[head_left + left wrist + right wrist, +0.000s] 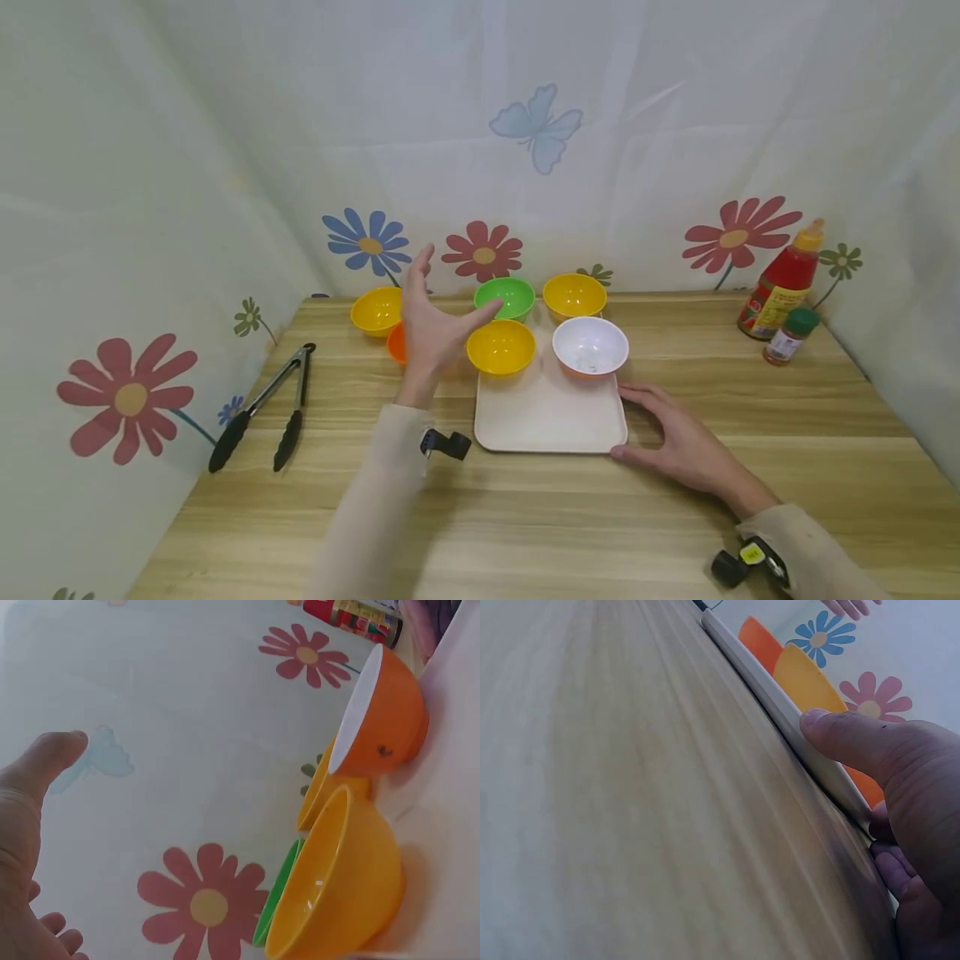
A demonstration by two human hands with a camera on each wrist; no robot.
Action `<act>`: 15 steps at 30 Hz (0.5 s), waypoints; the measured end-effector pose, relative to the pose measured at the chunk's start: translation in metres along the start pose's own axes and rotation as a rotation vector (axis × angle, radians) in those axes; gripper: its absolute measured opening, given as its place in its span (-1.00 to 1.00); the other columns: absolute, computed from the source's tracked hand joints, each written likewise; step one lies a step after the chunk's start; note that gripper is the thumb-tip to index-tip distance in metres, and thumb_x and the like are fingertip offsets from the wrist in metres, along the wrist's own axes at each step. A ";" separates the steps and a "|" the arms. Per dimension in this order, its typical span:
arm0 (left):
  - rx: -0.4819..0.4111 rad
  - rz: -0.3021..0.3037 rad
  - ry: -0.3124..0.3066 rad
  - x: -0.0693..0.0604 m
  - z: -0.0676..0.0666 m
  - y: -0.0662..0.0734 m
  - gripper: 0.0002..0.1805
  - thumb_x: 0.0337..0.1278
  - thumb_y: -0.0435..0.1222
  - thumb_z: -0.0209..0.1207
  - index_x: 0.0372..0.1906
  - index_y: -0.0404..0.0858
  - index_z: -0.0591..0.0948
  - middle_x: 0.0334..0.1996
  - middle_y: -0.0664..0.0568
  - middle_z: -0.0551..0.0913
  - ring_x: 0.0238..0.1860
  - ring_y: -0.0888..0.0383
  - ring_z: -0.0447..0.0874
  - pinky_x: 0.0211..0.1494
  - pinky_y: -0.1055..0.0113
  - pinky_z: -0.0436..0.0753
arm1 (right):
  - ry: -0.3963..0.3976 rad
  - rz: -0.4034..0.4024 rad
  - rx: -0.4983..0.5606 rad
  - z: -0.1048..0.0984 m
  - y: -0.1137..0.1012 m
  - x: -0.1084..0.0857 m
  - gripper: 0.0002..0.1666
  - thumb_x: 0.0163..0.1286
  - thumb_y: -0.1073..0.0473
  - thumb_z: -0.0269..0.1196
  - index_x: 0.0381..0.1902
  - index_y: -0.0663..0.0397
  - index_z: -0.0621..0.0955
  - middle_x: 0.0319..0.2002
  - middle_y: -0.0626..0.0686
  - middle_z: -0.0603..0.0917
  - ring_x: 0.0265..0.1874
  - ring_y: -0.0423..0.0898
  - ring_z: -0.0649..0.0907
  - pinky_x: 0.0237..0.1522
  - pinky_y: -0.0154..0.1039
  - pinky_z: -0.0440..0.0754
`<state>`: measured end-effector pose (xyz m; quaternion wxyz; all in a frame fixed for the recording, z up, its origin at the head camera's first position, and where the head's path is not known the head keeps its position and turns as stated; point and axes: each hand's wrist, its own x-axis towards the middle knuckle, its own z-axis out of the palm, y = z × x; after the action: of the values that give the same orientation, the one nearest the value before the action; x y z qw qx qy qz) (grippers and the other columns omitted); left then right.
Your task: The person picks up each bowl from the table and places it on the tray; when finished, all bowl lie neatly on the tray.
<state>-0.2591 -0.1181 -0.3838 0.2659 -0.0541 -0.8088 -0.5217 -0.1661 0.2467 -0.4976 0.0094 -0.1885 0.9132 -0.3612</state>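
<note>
Left hand point(437, 329) hung raised, thumb spread from fingers, nothing held. Right hand point(684, 446) touched the near-right edge of the tray point(551, 421), thumb and fingers apart. Tray sat on the table point(540, 521), bowls point(501, 357) aboard — an uneven push could have skewed it, knocking them together.

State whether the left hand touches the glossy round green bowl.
Apart: the left wrist view shows flowered backdrop between the left hand and the green bowl.

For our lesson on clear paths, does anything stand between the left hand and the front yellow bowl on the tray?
Nothing visible does: open space separates the left hand from that yellow bowl, and the green bowl stands behind it.
</note>
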 end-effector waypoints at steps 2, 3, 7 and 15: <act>0.016 -0.016 0.000 0.001 -0.011 -0.009 0.24 0.00 0.15 0.68 0.76 0.15 0.25 0.70 0.17 0.30 0.68 0.02 0.24 0.70 -0.18 0.41 | 0.001 0.001 -0.001 0.000 0.000 0.000 0.21 0.22 -0.45 0.63 0.65 0.01 0.48 0.61 0.14 0.45 0.59 0.30 0.44 0.57 0.50 0.37; 0.029 -0.027 0.001 0.002 -0.017 -0.014 0.24 0.00 0.15 0.69 0.76 0.14 0.26 0.71 0.17 0.30 0.68 0.02 0.24 0.70 -0.19 0.40 | 0.002 0.002 -0.003 0.000 0.000 0.000 0.21 0.22 -0.45 0.63 0.65 0.00 0.48 0.61 0.14 0.45 0.59 0.29 0.44 0.57 0.50 0.37; 0.082 -0.094 0.009 0.001 -0.039 -0.038 0.24 0.01 0.14 0.69 0.77 0.12 0.25 0.72 0.12 0.29 0.69 -0.01 0.23 0.72 -0.24 0.36 | -0.001 0.002 0.001 0.000 0.000 0.001 0.20 0.22 -0.42 0.64 0.65 -0.01 0.48 0.61 0.14 0.45 0.59 0.29 0.44 0.57 0.49 0.37; 0.137 -0.242 -0.003 -0.011 -0.058 -0.085 0.23 0.09 0.05 0.68 0.78 0.04 0.21 0.72 -0.02 0.25 0.69 -0.14 0.20 0.70 -0.30 0.37 | -0.003 0.013 0.003 0.001 0.000 0.001 0.20 0.23 -0.41 0.64 0.65 -0.01 0.48 0.61 0.15 0.45 0.59 0.30 0.44 0.57 0.51 0.36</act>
<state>-0.2592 -0.2052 -0.4398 0.2027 0.0614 -0.8435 -0.4936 -0.1666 0.2463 -0.4981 0.0134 -0.1831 0.9139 -0.3621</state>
